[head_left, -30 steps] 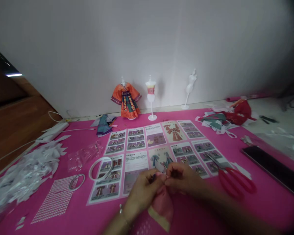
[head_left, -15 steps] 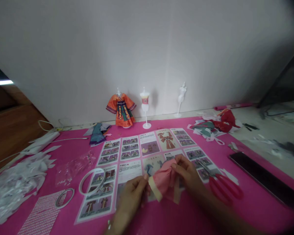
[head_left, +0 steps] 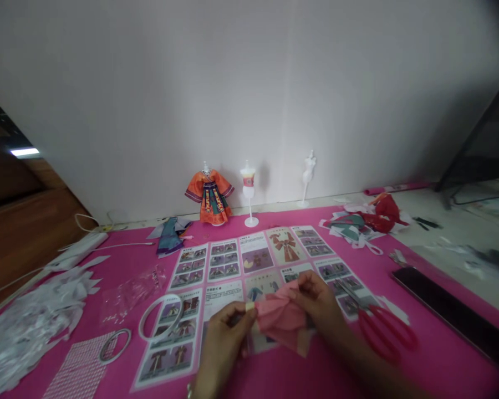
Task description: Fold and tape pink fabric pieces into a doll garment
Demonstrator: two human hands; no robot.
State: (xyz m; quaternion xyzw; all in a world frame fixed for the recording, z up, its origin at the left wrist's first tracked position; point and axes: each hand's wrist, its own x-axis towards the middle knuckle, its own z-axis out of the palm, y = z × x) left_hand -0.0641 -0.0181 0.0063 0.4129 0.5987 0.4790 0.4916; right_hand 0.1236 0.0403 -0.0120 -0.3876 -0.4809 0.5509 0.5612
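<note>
A small pink cloth piece with a cream border [head_left: 280, 311] is stretched between my two hands, above a printed instruction sheet [head_left: 228, 244]. My left hand [head_left: 228, 332] pinches its cream-edged left corner between thumb and fingers. At its upper right, my right hand [head_left: 318, 299] grips the gathered top edge. One cream-edged corner of the cloth hangs down below the right hand. Red-handled scissors [head_left: 385, 327] lie just right of my right hand, their blades over the sheet.
Behind the sheet stand a mannequin in an orange robe [head_left: 210, 197], one with a pink band [head_left: 249, 185] and a bare one [head_left: 309, 172]. Tape rolls [head_left: 143, 321], white scraps [head_left: 33, 321] and a beaded sheet [head_left: 77, 368] lie left. Fabric scraps [head_left: 382, 213] and a black phone [head_left: 449, 310] lie right.
My left hand has shifted its hold to the cloth's cream corner, and the cloth is now spread flatter and wider. My right hand keeps its grip. The view has tilted up slightly.
</note>
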